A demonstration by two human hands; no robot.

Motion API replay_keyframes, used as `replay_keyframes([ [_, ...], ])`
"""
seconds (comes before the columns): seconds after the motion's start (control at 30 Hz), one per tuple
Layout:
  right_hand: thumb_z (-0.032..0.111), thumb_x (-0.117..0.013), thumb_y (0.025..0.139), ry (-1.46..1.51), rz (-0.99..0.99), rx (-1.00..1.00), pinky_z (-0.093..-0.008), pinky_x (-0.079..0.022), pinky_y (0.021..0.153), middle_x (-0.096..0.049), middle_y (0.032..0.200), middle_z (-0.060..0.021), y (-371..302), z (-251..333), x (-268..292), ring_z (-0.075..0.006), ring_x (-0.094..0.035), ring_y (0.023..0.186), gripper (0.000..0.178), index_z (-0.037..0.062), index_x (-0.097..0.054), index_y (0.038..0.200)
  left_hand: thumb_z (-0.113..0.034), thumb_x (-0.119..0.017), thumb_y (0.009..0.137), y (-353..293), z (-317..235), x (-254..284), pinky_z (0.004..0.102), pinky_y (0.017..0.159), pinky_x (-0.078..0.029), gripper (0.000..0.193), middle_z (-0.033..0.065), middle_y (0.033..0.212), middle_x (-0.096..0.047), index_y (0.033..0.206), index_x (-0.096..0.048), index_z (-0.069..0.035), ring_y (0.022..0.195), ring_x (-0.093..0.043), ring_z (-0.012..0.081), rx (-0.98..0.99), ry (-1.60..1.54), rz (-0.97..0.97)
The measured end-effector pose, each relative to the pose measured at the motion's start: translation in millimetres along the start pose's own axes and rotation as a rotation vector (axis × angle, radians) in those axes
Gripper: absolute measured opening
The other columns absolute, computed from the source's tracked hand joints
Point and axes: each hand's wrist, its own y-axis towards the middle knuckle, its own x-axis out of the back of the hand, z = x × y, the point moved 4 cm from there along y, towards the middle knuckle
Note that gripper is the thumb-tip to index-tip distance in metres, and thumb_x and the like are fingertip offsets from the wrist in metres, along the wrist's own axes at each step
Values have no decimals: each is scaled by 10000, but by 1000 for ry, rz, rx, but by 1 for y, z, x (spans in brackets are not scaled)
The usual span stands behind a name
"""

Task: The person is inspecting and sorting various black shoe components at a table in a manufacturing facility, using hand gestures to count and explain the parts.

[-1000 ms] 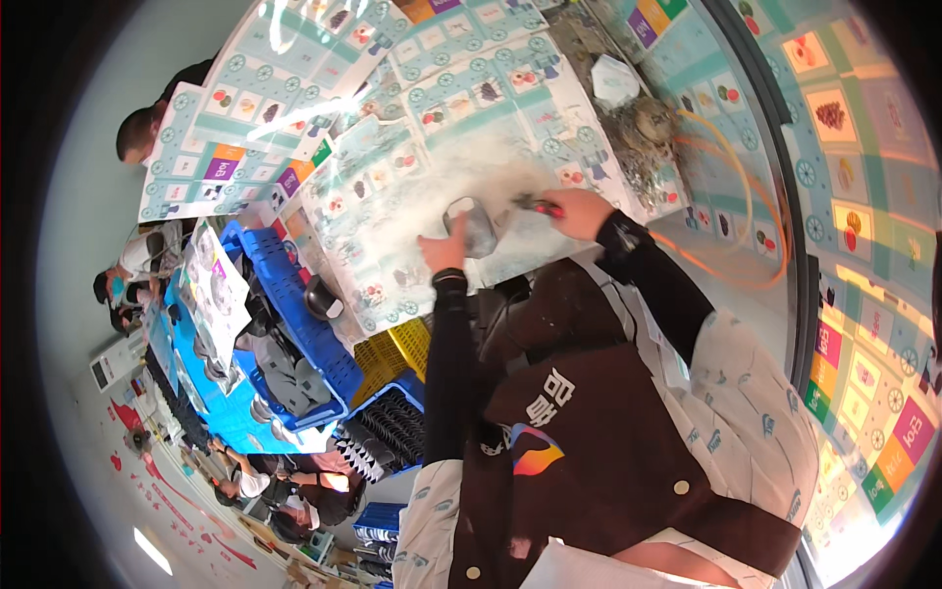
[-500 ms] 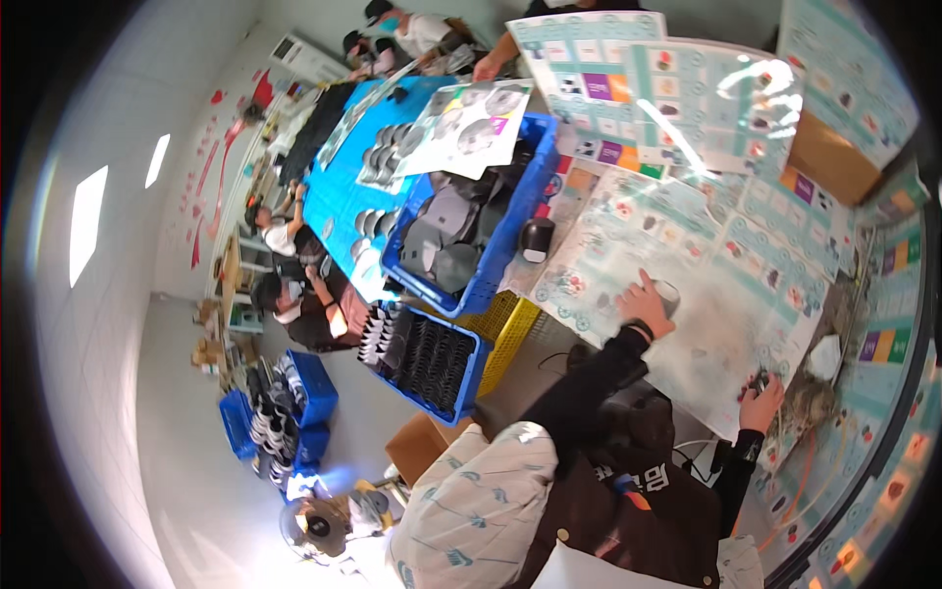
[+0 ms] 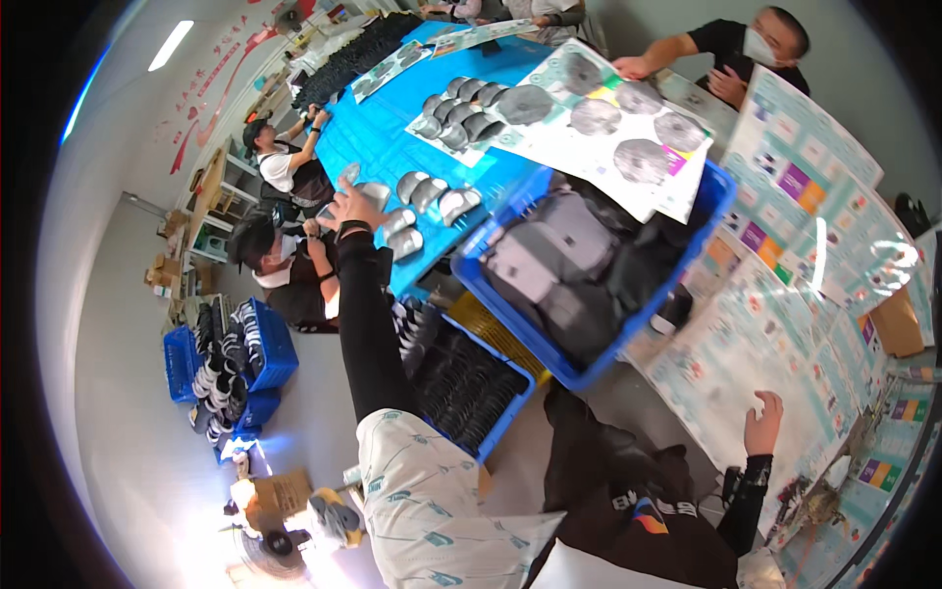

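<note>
Two hands out | left hand [image 3: 351, 203] fingers spread, reaching to a grey shoe part [image 3: 374, 192] on blue worktop [image 3: 392, 147] | blue crate [image 3: 589, 265] under printed sheet [image 3: 608, 128] | right hand [image 3: 762, 424] loosely open, flat on pale chart [image 3: 756, 344].

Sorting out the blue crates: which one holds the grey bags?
The big blue crate beside the blue table, with printed sheets overhanging its far rim. The floor crates hold black items; the left hand reaches past it.

White printed sheets [image 3: 785, 334] with coloured squares cover the counter at right; a brown carton [image 3: 898, 322] sits on them.
</note>
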Motion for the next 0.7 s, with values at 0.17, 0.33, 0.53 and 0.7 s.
replay_keyframes([
  [0.17,-44,-598,829,6,174,-191,-449,-520,905,-569,1252,-95,18,87,-71,-293,-564,1192,331,73,-620,1137,-290,-945,610,166,50,-126,716,1194,-175,1323,56,1539,-447,1643,-125,-183,1438,-414,320,3,174,63],
  [0.33,-70,-582,846,-5,121,-215,-376,-537,855,-572,1248,-83,33,133,-92,-254,-585,1165,325,84,-625,1129,-232,-948,591,262,50,-241,725,1199,-145,1317,20,1540,-468,1648,-163,-208,1444,-408,311,29,141,169],
  [0.53,-39,-548,799,-199,36,-231,-365,-547,809,-629,1152,-156,49,158,-96,-318,-626,1094,363,39,-654,1136,-351,-818,765,422,99,-425,632,1235,-161,920,35,1584,-444,1566,-391,-202,1483,-379,274,-259,201,465],
  [0.7,41,-656,765,-277,-13,-345,-437,-516,959,-664,1134,-188,66,157,-104,-382,-624,1120,371,56,-699,1133,-592,-889,615,393,25,-555,531,1283,-118,1375,90,1720,-151,1646,-126,-96,1587,-123,257,-480,312,522],
])
